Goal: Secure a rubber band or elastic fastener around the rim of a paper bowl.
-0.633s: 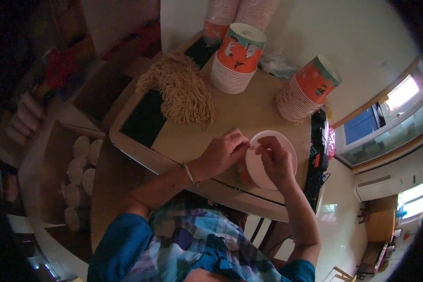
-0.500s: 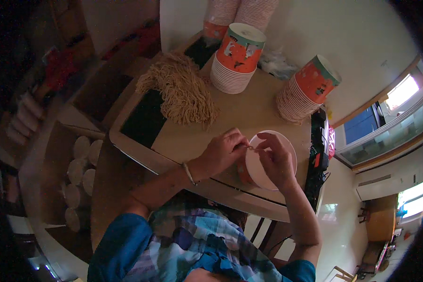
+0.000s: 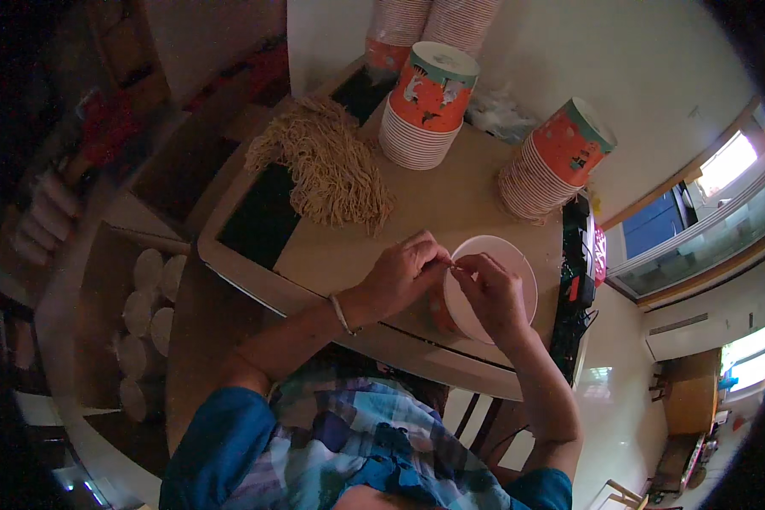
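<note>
My left hand and my right hand meet at the left part of the rim of a white-lined paper bucket. Fingertips of both are pinched close together on what looks like a thin, light string, mostly hidden by the fingers. The bucket lies tipped with its mouth toward me, and a bit of its orange outside shows beside my left fingers. A bundle of tan strings is spread on the table, beyond my left hand.
Two stacks of orange and green paper buckets stand upside down, one at the back and one at the right. Dark cables and a power strip line the right edge. An open carton at left holds several round pale pieces.
My right fingers have curled down and drawn in against my left fingertips, where a short strand showed between them before. My left hand and the bucket stay nearly in place.
</note>
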Motion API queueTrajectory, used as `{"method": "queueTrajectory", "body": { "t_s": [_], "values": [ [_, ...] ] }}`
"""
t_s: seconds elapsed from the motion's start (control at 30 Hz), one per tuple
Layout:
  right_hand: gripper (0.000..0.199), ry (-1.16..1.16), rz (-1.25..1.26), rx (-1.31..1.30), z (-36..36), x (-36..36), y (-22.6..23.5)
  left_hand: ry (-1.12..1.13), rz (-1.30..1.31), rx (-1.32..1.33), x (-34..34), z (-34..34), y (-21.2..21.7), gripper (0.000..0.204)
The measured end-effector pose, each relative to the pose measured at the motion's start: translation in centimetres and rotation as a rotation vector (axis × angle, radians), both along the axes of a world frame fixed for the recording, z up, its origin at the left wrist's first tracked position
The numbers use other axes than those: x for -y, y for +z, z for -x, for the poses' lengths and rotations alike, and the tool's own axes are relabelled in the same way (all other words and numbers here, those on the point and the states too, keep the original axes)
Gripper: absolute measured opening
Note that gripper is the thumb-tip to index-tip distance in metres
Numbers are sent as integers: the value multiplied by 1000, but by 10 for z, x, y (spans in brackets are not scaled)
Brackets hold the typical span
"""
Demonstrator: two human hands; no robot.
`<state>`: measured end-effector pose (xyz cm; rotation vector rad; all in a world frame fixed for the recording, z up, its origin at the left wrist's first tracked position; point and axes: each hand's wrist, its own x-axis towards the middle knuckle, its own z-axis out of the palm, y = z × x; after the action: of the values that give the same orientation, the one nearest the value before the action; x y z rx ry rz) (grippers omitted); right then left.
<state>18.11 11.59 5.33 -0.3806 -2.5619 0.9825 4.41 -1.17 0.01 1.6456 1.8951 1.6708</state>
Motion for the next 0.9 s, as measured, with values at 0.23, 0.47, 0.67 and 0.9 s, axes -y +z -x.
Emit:
{"method": "queueTrajectory", "body": {
  "t_s": [0.23,0.47,0.67,0.9],
  "values": [
    [8,35,-39,-27,-2,-4,-5,-14,-11,36,-1,0,-3,13],
    [8,0,-62,-32,-2,-9,-14,-8,4,36,-2,-1,-2,13],
    [14,8,38,68,0,-3,0,12,2,13,-2,0,-3,13],
    [18,11,182,78,0,-13,-14,-8,-13,119,-4,-2,-3,10]
  ]
}}
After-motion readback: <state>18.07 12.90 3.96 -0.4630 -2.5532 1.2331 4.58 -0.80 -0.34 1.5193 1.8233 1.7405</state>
